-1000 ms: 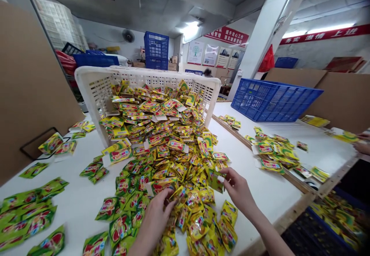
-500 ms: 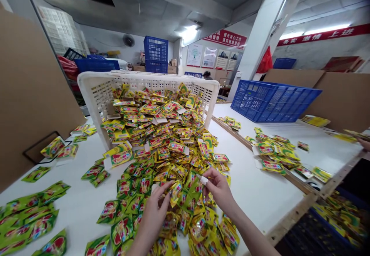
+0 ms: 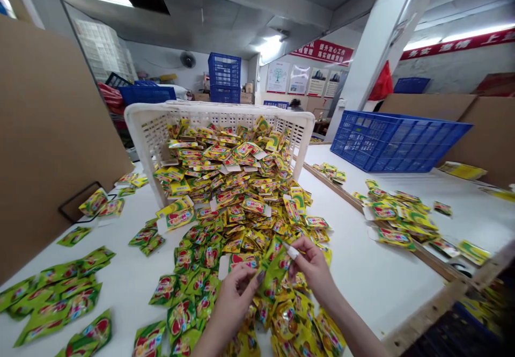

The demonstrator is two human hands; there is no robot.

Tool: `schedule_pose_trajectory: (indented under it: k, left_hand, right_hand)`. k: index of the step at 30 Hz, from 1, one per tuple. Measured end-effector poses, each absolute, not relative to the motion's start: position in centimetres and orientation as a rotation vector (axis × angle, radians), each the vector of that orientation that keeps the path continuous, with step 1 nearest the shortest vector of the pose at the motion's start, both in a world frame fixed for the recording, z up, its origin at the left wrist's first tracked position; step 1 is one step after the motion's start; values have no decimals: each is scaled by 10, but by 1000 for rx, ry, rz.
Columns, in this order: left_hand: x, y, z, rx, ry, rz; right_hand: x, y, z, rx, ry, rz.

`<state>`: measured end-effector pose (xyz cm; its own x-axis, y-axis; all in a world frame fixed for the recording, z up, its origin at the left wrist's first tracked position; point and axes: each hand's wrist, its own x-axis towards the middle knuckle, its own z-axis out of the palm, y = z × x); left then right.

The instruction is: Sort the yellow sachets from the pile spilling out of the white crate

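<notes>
Pinching a green foil sachet [image 3: 274, 274] between both hands here, and it's hanging just above a big spill of yellow-green sachets [image 3: 245, 223]. The right hand [image 3: 314, 269] is doing the work, with its grip closed on a white tab [image 3: 292, 250] at the sachet's top. The left hand [image 3: 237, 302] is curling in right beside it, but I can't tell if it's actually holding on. Looks like they're handling one sachet at a time, and the next move seems to call for a steady pinch so it doesn't drop back into the heap.

The spill is pouring out of a tilted white plastic crate [image 3: 225, 107] and spreading across a white counter [image 3: 374, 298]. Flat green sachets [image 3: 52, 306] are lying to the left, and a smaller bunch [image 3: 398, 217] is sitting to the right, near an empty-looking blue crate [image 3: 394, 142]. The print on the packs is too small and blurry to read any brand. Way back, a red banner [image 3: 458, 43] is showing Chinese lettering, and I can make out 上 near the edge.
</notes>
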<state>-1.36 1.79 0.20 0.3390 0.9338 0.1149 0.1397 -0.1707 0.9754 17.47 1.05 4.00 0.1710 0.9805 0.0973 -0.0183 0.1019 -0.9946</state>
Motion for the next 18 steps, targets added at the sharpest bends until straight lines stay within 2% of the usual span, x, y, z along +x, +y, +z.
schedule_pose_trajectory:
  k: [6,13,18]
  left_hand:
    - [-23,23,0,1561,1106,1081]
    - [-25,29,-16,1484,1105,977]
    - [-26,33,-24,1496,1155,931]
  right_hand:
    - [278,3,39,-1502,-1129,694]
    - [452,-61,19,-2227,-925,65]
    - [481,-76,6,-2565,-957,-420]
